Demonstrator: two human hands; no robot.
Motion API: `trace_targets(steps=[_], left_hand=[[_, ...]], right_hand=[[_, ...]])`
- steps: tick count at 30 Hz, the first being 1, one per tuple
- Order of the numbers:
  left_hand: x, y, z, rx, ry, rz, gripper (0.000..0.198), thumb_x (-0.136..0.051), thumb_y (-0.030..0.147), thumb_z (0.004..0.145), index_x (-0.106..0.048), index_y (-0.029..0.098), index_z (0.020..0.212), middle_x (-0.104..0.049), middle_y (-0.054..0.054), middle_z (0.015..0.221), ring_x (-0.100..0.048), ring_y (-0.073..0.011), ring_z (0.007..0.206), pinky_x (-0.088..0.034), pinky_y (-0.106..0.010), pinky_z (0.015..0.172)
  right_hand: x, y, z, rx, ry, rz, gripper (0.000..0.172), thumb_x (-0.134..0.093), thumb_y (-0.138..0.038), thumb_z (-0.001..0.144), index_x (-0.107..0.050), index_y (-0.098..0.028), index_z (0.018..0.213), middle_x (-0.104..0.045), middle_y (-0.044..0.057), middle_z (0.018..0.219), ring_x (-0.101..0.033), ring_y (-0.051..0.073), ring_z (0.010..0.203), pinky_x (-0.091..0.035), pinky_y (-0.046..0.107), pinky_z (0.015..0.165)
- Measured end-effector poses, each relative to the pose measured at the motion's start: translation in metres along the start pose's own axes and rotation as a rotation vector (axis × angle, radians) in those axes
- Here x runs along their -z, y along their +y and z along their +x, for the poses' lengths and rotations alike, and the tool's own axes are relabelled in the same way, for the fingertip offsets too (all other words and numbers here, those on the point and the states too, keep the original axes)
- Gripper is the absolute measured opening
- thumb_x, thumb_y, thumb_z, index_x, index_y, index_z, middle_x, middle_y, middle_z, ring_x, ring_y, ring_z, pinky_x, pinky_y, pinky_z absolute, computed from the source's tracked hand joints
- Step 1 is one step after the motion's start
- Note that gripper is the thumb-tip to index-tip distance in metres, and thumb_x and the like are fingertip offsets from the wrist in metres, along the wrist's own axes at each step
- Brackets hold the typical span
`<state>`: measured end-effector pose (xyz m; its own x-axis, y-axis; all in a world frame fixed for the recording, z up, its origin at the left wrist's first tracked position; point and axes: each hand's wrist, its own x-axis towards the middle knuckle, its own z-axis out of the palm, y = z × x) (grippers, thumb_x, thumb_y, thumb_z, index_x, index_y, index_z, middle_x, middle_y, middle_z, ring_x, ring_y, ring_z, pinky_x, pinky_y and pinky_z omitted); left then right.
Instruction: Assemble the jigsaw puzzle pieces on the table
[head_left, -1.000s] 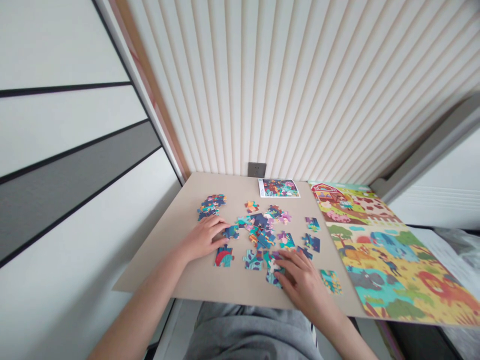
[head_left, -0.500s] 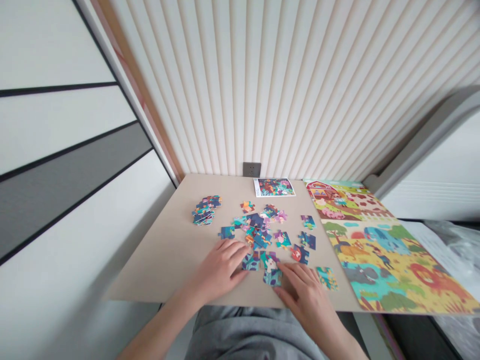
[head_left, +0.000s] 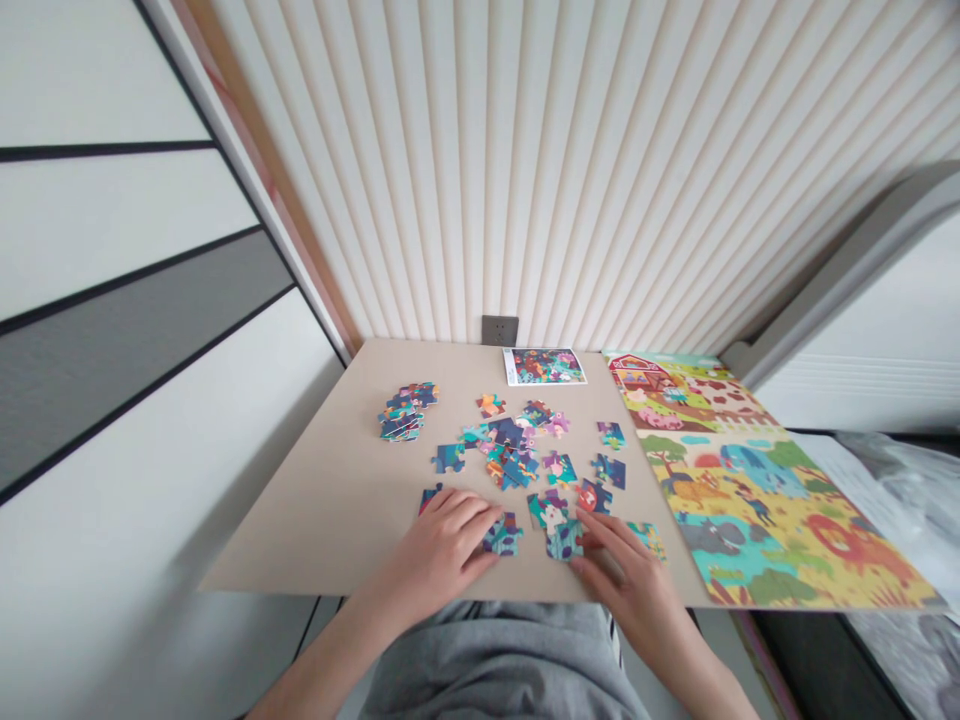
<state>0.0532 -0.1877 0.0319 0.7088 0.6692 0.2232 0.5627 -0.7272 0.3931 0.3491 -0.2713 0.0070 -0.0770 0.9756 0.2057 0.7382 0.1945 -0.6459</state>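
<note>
Near the table's front edge, my left hand (head_left: 452,533) has its fingers and thumb closed at the left side of a blue-green puzzle piece (head_left: 503,535). That piece lies flat, and its left part is under my fingertips. My right hand (head_left: 619,562) pinches the right edge of a teal leaf-patterned puzzle piece (head_left: 564,541). Just behind that one, touching it, is a piece with a white figure (head_left: 550,511). A dark puzzle piece (head_left: 429,497) shows partly behind my left knuckles, and a yellow-teal piece (head_left: 649,541) is partly covered by my right hand.
Several loose pieces overlap in a heap (head_left: 513,450) mid-table, with single ones around it. A stack of pieces (head_left: 407,412) stands at the left. The picture card (head_left: 546,367) lies by the wall. Two finished-looking animal puzzles (head_left: 780,500) cover the table's right side.
The leaf-patterned piece and the white-figure piece have shifted right with my right hand. The left-hand piece has come nearer me, widening the gap. A dark piece now shows behind my left hand.
</note>
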Motion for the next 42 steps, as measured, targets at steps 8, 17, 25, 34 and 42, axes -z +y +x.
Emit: trace_targets(steps=[8, 17, 25, 34, 42], left_hand=[[-0.007, 0.000, -0.006, -0.005, 0.023, -0.027, 0.047, -0.070, 0.027, 0.093, -0.056, 0.024, 0.138, -0.064, -0.008, 0.126, -0.057, -0.0266, 0.120, -0.048, -0.046, 0.107], [-0.008, 0.005, -0.007, -0.034, 0.044, -0.027, 0.045, -0.064, 0.021, 0.095, -0.057, 0.022, 0.139, -0.064, -0.010, 0.127, -0.056, -0.0267, 0.122, -0.048, -0.045, 0.109], [-0.005, 0.007, -0.010, -0.017, 0.063, -0.003, 0.044, -0.065, 0.022, 0.093, -0.058, 0.023, 0.137, -0.065, -0.010, 0.124, -0.058, -0.0272, 0.120, -0.049, -0.046, 0.106], [-0.006, 0.009, -0.010, 0.009, 0.054, 0.016, 0.043, -0.064, 0.022, 0.093, -0.058, 0.023, 0.136, -0.064, -0.010, 0.125, -0.057, -0.0282, 0.120, -0.047, -0.048, 0.107], [-0.003, 0.014, -0.006, -0.009, 0.033, 0.017, 0.042, -0.063, 0.024, 0.095, -0.058, 0.022, 0.136, -0.063, -0.010, 0.129, -0.054, -0.0285, 0.124, -0.045, -0.047, 0.109]], right_hand=[[0.010, 0.004, 0.000, -0.094, 0.192, 0.089, 0.033, -0.059, -0.035, 0.099, -0.068, -0.027, 0.129, -0.061, 0.011, 0.135, -0.071, 0.020, 0.098, -0.062, 0.032, 0.087], [0.012, -0.003, -0.005, -0.128, 0.140, 0.166, 0.031, -0.057, -0.035, 0.099, -0.071, -0.027, 0.126, -0.066, 0.011, 0.131, -0.070, 0.023, 0.107, -0.061, 0.033, 0.090], [-0.003, -0.012, -0.003, 0.071, -0.082, 0.021, 0.035, -0.050, -0.023, 0.102, -0.069, -0.028, 0.131, -0.066, 0.010, 0.130, -0.065, 0.023, 0.119, -0.056, 0.035, 0.101], [0.004, -0.011, -0.008, 0.081, -0.057, -0.238, 0.030, -0.054, -0.027, 0.100, -0.069, -0.029, 0.125, -0.067, 0.010, 0.120, -0.067, 0.027, 0.107, -0.059, 0.044, 0.093], [0.000, -0.025, 0.008, 0.099, 0.004, -0.341, 0.026, -0.052, -0.027, 0.101, -0.069, -0.028, 0.122, -0.068, 0.009, 0.117, -0.065, 0.027, 0.104, -0.057, 0.044, 0.090]])
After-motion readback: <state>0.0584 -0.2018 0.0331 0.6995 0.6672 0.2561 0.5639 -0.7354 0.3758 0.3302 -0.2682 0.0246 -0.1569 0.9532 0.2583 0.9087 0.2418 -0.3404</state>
